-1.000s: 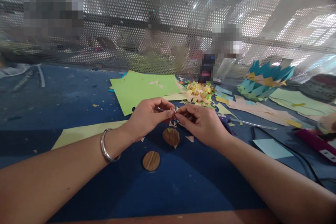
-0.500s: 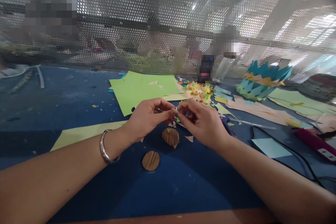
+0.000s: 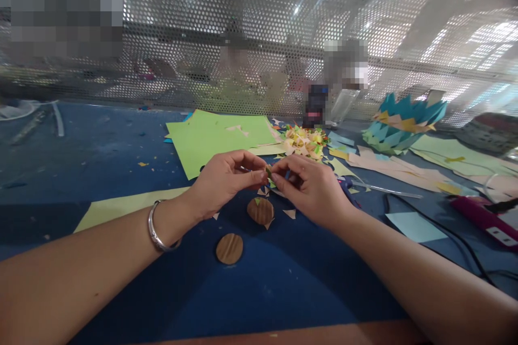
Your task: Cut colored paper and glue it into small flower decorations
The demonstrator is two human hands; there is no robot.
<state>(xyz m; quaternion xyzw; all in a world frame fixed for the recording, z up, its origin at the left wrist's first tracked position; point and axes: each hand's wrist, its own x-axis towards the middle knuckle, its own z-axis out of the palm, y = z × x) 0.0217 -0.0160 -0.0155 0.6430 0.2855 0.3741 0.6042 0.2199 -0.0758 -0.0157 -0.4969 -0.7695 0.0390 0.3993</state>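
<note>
My left hand [image 3: 230, 180] and my right hand [image 3: 305, 186] meet fingertip to fingertip over the blue table. Pinched between them is a small green piece of paper [image 3: 268, 172], mostly hidden by the fingers. Just below lies a brown wooden disc [image 3: 261, 212] with a scrap of green on its upper edge. A second brown wooden disc [image 3: 229, 249] rests nearer to me, to the left. Small pale paper scraps [image 3: 290, 214] lie around the first disc.
Green paper sheets [image 3: 220, 140] lie beyond my hands, beside a heap of small folded paper pieces [image 3: 305, 141]. A teal pleated paper bowl [image 3: 399, 124] stands at right. A purple power strip [image 3: 481, 221] with black cable [image 3: 453, 240] and a blue glue gun [image 3: 348, 188] are at right.
Both hands stay together and the fingers shift slightly. More of the small green piece shows between the fingertips. The whole view has moved a little.
</note>
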